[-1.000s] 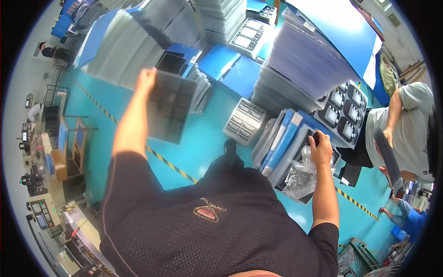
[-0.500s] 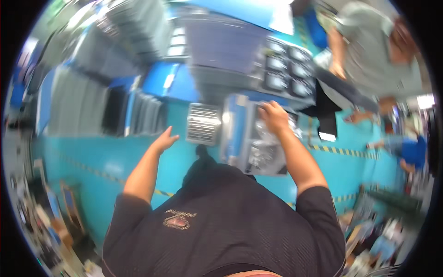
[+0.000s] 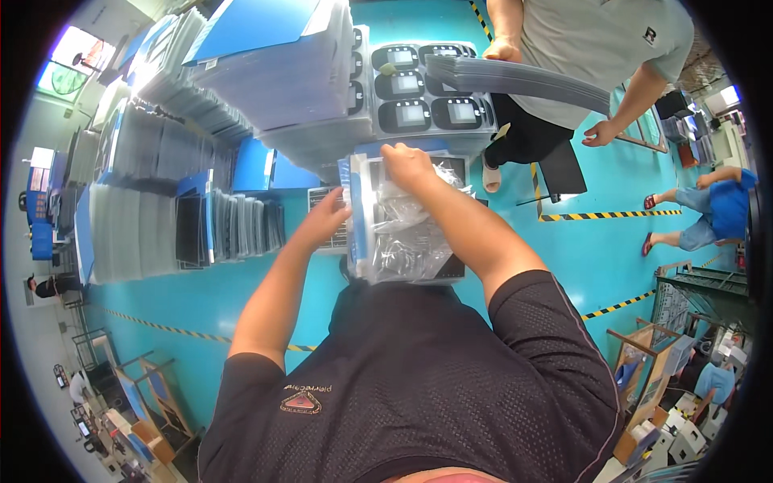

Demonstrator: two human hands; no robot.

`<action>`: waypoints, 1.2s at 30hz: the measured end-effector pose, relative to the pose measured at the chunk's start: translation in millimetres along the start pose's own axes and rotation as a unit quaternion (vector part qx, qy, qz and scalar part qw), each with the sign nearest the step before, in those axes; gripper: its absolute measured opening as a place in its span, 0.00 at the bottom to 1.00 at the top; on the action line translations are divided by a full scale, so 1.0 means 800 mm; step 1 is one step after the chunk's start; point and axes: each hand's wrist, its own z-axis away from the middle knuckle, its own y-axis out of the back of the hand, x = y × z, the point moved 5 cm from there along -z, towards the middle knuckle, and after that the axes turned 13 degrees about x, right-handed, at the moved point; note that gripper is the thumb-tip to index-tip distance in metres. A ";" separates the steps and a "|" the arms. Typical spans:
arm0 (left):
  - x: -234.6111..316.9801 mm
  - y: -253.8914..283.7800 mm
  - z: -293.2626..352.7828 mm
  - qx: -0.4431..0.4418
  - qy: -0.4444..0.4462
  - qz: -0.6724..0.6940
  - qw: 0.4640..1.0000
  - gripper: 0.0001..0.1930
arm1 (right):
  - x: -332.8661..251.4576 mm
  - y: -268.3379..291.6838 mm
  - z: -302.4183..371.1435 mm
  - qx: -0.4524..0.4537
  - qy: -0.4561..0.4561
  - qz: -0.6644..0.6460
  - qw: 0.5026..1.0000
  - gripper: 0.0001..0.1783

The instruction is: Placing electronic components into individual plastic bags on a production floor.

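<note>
Below my hands lies a stack (image 3: 361, 221) with a blue-and-pale left side, topped by crumpled clear plastic bags (image 3: 407, 233). My right hand (image 3: 408, 167) rests at the far part of this stack with its fingers curled closed; what they hold is hidden beneath them. Beside the stack's left edge is my left hand (image 3: 324, 217), thumb and fingers apart, holding nothing. A silver slatted or printed panel (image 3: 332, 240) shows partly under and behind the left hand.
Ahead stands a tall pile of clear sheets with a blue cover (image 3: 254, 32). Sheets with black-framed shapes (image 3: 403, 115) lie beside it. Upright sheet stacks (image 3: 133, 229) line the left. Front right, a co-worker (image 3: 564, 56) holds a fanned bundle of sheets (image 3: 515, 79). Striped tape (image 3: 612, 216) marks the floor.
The blurred view has steadied and swung. My left hand has come in to the stack's left edge. My right hand stays on the stack, and the co-worker's sheets appear further left.
</note>
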 end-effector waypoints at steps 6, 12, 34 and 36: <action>0.047 -0.028 -0.033 0.034 -0.063 0.020 0.997 0.31 | 0.000 -0.012 -0.006 -0.042 -0.043 0.031 0.998 0.11; 0.046 -0.030 -0.055 0.040 -0.092 0.006 0.995 0.30 | 0.002 -0.006 -0.014 -0.056 -0.037 0.035 0.997 0.12; 0.017 -0.024 -0.125 0.109 -0.217 0.085 0.966 0.24 | -0.043 0.037 0.023 0.178 0.069 0.072 0.979 0.09; 0.096 -0.040 -0.076 0.027 -0.018 0.286 0.958 0.23 | -0.031 0.049 0.015 0.229 0.079 0.096 0.965 0.10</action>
